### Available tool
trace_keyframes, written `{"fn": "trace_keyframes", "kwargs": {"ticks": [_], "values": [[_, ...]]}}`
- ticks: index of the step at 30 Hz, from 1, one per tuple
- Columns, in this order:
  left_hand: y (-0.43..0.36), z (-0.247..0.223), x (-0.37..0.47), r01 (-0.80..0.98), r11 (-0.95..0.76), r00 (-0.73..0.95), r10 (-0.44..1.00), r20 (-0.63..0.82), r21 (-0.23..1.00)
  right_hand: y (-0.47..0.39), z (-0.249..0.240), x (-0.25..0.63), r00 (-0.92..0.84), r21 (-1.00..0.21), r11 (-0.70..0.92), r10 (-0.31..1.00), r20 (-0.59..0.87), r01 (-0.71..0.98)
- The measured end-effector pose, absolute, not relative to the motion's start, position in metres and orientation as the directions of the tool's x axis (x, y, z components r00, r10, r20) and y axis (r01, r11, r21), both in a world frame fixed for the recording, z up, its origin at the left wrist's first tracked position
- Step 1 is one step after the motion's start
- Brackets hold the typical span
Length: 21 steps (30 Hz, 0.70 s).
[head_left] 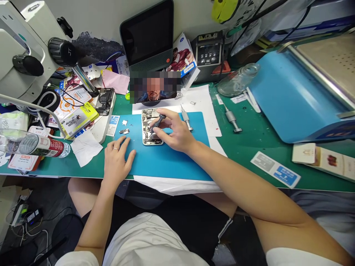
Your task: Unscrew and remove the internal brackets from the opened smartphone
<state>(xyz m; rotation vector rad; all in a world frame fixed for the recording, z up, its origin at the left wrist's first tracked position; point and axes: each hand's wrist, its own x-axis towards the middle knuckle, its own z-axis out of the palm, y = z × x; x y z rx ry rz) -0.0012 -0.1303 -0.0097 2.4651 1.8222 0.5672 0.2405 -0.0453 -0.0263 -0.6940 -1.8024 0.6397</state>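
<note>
An opened smartphone [145,127] lies on the blue mat [172,162], its inner parts exposed. My right hand [176,129] grips a dark screwdriver [159,121] and holds it tilted over the phone; its tip is hard to make out. At the mat's left edge my left hand [118,157] rests with fingers spread, holding nothing. Just beyond its fingertips lies a small phone part [124,131], with a small silvery plate [125,122] behind it. A second screwdriver [186,118] lies right of the phone, partly behind my right hand. Another grey screwdriver [230,119] lies farther right.
A microscope stand [83,79], boxes [79,120] and a plastic bottle [41,145] crowd the left. At the back are a dark screen device [146,35] and a glass jar [238,79]. A blue machine [299,99] stands right, with a printed card [275,169] before it.
</note>
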Motion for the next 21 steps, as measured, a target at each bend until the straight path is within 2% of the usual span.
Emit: {"fn": "trace_keyframes", "kwargs": {"ticks": [4, 6, 10, 14, 21], "values": [[-0.136, -0.004, 0.001, 0.872, -0.392, 0.265, 0.882, 0.389, 0.293, -0.045, -0.028, 0.238, -0.279, -0.679, 0.713, 0.698, 0.66, 0.177], [-0.141, 0.0, 0.005, 0.847, -0.44, 0.308, 0.865, 0.396, 0.3, -0.045, -0.03, 0.235, -0.278, -0.646, 0.74, 0.67, 0.688, 0.185], [-0.146, 0.005, 0.021, 0.835, -0.489, 0.438, 0.869, 0.231, 0.252, -0.045, -0.034, 0.229, -0.303, -0.596, 0.776, 0.63, 0.715, 0.206], [-0.142, -0.001, 0.032, 0.878, -0.439, 0.426, 0.898, 0.109, 0.191, -0.044, -0.037, 0.225, -0.325, -0.579, 0.788, 0.615, 0.718, 0.211], [-0.138, -0.01, 0.035, 0.9, -0.411, 0.403, 0.912, 0.079, 0.148, -0.044, -0.038, 0.224, -0.343, -0.573, 0.798, 0.6, 0.723, 0.188]]}}
